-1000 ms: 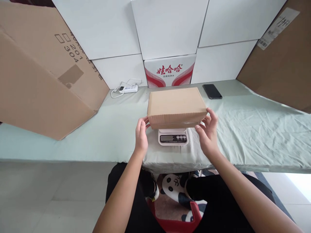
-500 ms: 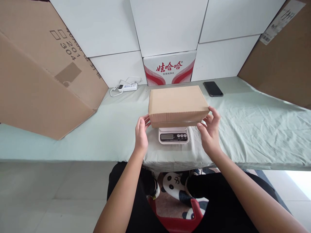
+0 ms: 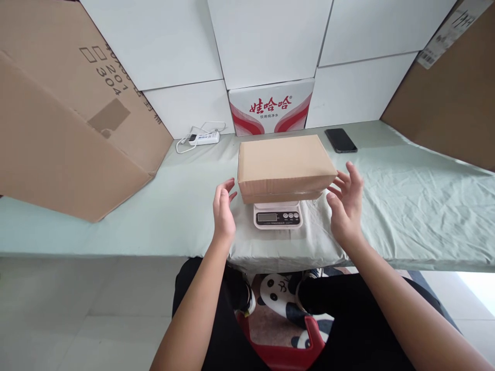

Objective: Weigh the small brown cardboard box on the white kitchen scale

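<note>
A closed brown cardboard box [image 3: 286, 159] rests on a white kitchen scale [image 3: 277, 225], covering most of its top. The scale's small display and buttons show below the box's near edge. By the box's left side, my left hand [image 3: 224, 211] is open with fingers curved and a slim gap to the cardboard. My right hand [image 3: 348, 206] is open at the right corner, thumb and fingers spread. Its rear fingers are partly hidden behind that corner, so contact there is hard to make out.
Behind the box stands a white and red carton [image 3: 271, 108]. A black phone [image 3: 341, 140] lies at the back right, and a white power strip [image 3: 204, 138] with a cable at the back left. Large cardboard sheets [image 3: 73, 118] flank the cloth-covered table [image 3: 185, 206].
Both hands have come off the box. My right hand has moved right and spread its fingers; my left has drawn slightly left. The box stays on the scale.
</note>
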